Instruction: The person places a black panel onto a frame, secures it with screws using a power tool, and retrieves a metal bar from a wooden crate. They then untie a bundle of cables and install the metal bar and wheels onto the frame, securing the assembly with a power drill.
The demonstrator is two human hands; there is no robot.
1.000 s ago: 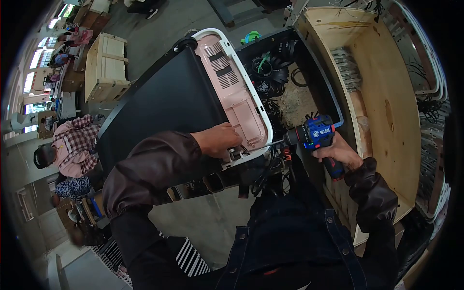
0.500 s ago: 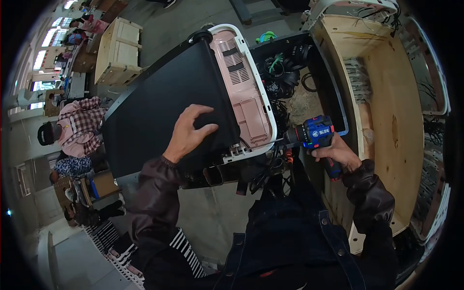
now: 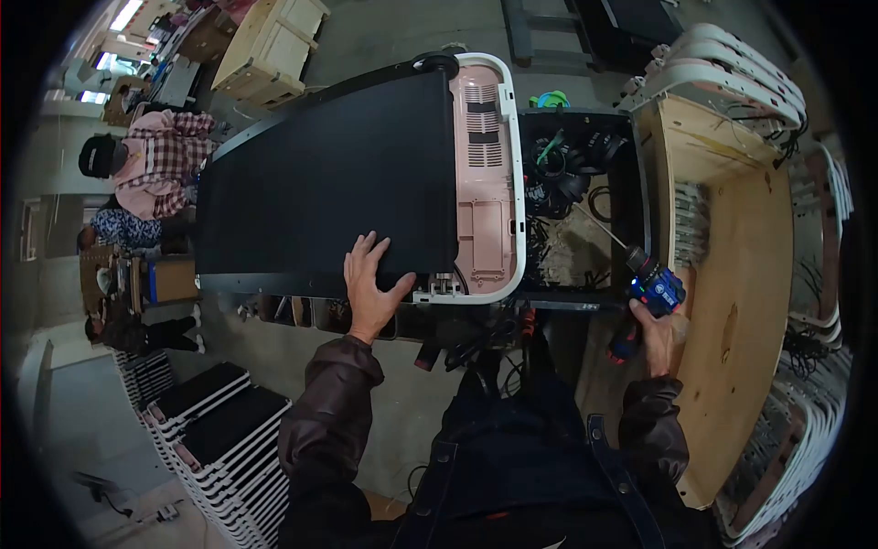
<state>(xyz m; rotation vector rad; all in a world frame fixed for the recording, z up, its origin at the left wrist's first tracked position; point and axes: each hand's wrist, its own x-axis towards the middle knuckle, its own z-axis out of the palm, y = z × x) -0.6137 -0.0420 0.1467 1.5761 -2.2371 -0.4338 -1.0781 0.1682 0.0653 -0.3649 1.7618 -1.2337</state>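
Note:
A treadmill's black belt [image 3: 338,174] fills the middle, with a pink panel [image 3: 485,215] inside a white frame [image 3: 520,165] at its right end. My left hand [image 3: 370,288] is open, its fingers spread over the belt's near edge, close to the roller end. In my right hand [image 3: 657,343] is a blue and black cordless drill [image 3: 660,291], gripped by its handle. Its long thin bit [image 3: 601,225] points up and left over a dark bin [image 3: 643,165], apart from the treadmill.
Black cables and parts [image 3: 562,178] lie in the bin. To the right stands a long wooden crate [image 3: 745,265] holding metal pieces, with white frames [image 3: 722,73] behind. Stacked treadmill decks [image 3: 219,412] are at lower left. A person in a checked shirt [image 3: 174,151] is at far left.
My right hand has drawn the drill away from the treadmill's near corner, rightward over the bin's edge. My left hand has come down toward the belt's near edge. The camera view has turned.

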